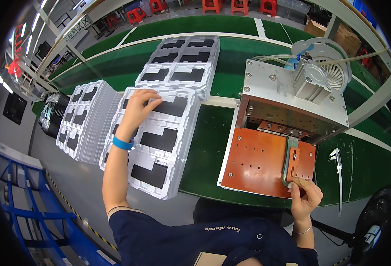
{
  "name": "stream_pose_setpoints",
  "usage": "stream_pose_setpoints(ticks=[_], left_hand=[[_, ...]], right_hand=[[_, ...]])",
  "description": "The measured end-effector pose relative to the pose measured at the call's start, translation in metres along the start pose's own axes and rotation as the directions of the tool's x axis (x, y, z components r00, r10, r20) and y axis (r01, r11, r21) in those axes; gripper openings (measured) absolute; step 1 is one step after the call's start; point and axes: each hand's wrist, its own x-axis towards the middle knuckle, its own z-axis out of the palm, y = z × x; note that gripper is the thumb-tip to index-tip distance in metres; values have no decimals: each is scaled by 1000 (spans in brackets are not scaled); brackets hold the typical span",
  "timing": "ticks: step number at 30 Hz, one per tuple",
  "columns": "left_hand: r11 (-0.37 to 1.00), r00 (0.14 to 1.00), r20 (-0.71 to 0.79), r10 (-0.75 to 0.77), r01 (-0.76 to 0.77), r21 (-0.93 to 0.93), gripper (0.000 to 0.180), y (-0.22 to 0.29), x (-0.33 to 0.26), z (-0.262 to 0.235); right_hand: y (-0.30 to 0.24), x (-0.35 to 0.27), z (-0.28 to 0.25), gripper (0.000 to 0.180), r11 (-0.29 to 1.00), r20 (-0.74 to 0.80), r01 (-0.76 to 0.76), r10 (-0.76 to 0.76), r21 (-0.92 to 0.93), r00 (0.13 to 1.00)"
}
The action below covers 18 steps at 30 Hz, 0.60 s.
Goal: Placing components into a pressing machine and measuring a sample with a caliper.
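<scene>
Your left hand [138,107] is stretched out ahead of you, forearm running straight up from the lower edge, blue wristband [122,143] at the wrist. Palm down, fingers spread and curled over the far end of the top white tray [169,155]. Fingertips sit at a black part [171,106] in the top row of pockets. Grip is loose, pressing on the tray rather than closed around anything; can't tell if a part is pinched under the fingers.

That tray tops a stack on the green bench [204,150], directly under your left hand. More black parts lie in the pockets nearer you than the grip. A second tray stack [87,119] stands just left of it, a third [182,62] further out beyond your fingertips.

Your right hand [305,197] is pulled in close to your body, wrist bent, thin bracelet on the wrist. Fingers are closed in a pinch on a small tan piece [300,181] at the near edge of the orange fixture plate [257,162]. The green clamp bracket [291,162] sits just beyond that grip. The metal press block [288,97] with its air cylinder [310,80] rises over the far half of the plate.

A thin metal tool [338,177] lies on the bench right of your right hand, apart from it.
</scene>
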Motion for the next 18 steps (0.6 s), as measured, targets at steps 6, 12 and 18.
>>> stream_pose_setpoints(ticks=[6,12,18], left_hand=[[860,912,-232,-339,400,317,28,-101,-6,-20],[913,935,-135,-329,351,210,39,-104,-20,-6],[977,948,-314,-58,119,179,24,-60,-20,-8]], right_hand=[[1,0,1,10,999,-12,-36,36,27,999],[-2,5,2,11,1000,11,8,-7,-18,1000],[-4,2,4,13,1000,4,-24,24,-8,1000]])
